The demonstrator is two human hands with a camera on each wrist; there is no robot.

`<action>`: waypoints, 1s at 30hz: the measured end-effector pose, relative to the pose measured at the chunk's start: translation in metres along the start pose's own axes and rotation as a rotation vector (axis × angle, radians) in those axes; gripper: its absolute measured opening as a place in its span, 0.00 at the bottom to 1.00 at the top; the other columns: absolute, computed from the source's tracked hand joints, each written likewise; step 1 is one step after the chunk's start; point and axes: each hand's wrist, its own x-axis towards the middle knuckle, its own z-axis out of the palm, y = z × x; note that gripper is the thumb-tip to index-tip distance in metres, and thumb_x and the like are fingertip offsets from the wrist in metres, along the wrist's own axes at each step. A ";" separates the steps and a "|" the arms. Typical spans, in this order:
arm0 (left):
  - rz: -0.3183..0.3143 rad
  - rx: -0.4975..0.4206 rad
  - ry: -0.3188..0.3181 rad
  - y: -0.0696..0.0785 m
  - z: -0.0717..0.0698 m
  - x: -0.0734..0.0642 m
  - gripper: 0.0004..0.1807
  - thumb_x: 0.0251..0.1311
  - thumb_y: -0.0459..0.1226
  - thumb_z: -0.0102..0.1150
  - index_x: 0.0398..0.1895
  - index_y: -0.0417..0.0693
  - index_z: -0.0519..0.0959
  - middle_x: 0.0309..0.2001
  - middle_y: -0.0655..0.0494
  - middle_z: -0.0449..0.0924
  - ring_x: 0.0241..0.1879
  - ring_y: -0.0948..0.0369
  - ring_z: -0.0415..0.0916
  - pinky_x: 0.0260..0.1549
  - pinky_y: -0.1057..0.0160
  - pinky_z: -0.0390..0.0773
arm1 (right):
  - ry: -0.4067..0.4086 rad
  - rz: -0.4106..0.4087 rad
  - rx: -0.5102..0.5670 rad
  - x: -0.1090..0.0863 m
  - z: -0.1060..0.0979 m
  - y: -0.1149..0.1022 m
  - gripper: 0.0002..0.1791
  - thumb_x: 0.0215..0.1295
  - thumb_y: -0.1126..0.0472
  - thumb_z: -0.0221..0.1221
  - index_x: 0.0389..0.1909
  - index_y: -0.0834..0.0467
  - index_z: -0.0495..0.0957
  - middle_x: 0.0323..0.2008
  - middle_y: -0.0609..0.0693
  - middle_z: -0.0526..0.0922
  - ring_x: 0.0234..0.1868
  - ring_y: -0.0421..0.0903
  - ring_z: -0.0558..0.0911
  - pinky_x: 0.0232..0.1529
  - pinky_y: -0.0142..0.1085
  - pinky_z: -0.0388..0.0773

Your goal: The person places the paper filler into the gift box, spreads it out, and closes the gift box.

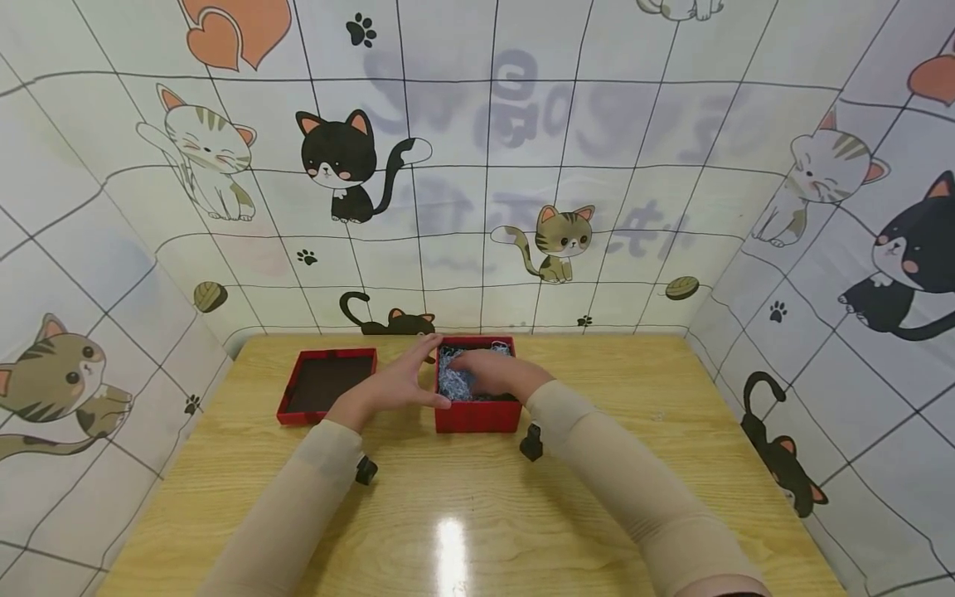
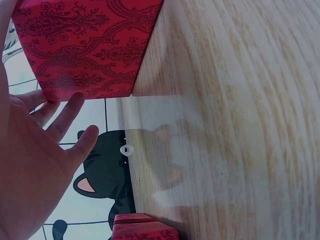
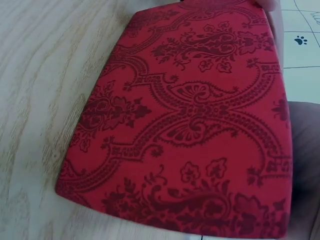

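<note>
A deep red box (image 1: 477,417) with a dark damask pattern stands on the table, filled with bluish-grey shredded paper (image 1: 453,383). My left hand (image 1: 399,377) spans the box's left side, thumb at the near corner and fingers at the far one. In the left wrist view, its fingers spread around the patterned wall (image 2: 85,50). My right hand (image 1: 492,371) reaches down into the shredded paper from the right. Its fingertips are buried there, so I cannot tell what they hold. The box's patterned side (image 3: 190,120) fills most of the right wrist view.
A shallow red lid (image 1: 281,406) with a dark brown inside lies left of the box, open side up. The wooden table (image 1: 418,514) ends at a wall covering (image 1: 462,182) printed with cartoon cats. A small black device (image 1: 531,444) sits at my right wrist.
</note>
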 end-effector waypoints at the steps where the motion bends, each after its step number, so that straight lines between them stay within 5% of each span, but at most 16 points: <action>1: -0.002 0.002 -0.001 0.000 0.000 0.000 0.70 0.57 0.63 0.82 0.94 0.64 0.44 0.92 0.61 0.35 0.90 0.50 0.33 0.81 0.30 0.53 | -0.011 0.011 -0.002 0.000 0.000 0.000 0.35 0.75 0.66 0.71 0.81 0.56 0.74 0.79 0.57 0.74 0.80 0.56 0.72 0.80 0.51 0.68; 7: 0.007 0.006 0.003 0.002 0.000 0.001 0.70 0.58 0.61 0.82 0.94 0.59 0.45 0.92 0.59 0.36 0.90 0.48 0.34 0.81 0.30 0.52 | -0.042 0.010 -0.012 0.000 -0.001 0.000 0.39 0.76 0.63 0.71 0.84 0.53 0.70 0.82 0.57 0.70 0.82 0.56 0.69 0.81 0.51 0.66; 16: -0.010 -0.005 -0.004 0.005 -0.001 -0.001 0.69 0.59 0.60 0.82 0.94 0.63 0.44 0.92 0.59 0.35 0.90 0.47 0.33 0.80 0.28 0.53 | 0.030 -0.017 0.084 -0.019 -0.021 -0.004 0.37 0.72 0.61 0.76 0.79 0.51 0.76 0.77 0.54 0.76 0.74 0.55 0.76 0.75 0.51 0.75; 24: -0.016 -0.023 -0.001 0.005 -0.003 -0.001 0.71 0.57 0.63 0.83 0.94 0.64 0.43 0.92 0.61 0.35 0.90 0.50 0.33 0.80 0.31 0.54 | 0.222 -0.159 0.020 -0.012 -0.014 -0.005 0.09 0.78 0.66 0.68 0.53 0.56 0.91 0.52 0.50 0.89 0.56 0.49 0.87 0.62 0.43 0.84; 30: 0.007 -0.028 -0.004 0.002 -0.001 -0.001 0.71 0.57 0.62 0.82 0.94 0.61 0.44 0.92 0.57 0.35 0.90 0.47 0.34 0.80 0.30 0.55 | 0.184 -0.077 -0.002 -0.003 0.002 -0.002 0.16 0.76 0.64 0.70 0.62 0.57 0.88 0.59 0.53 0.88 0.62 0.50 0.85 0.69 0.44 0.80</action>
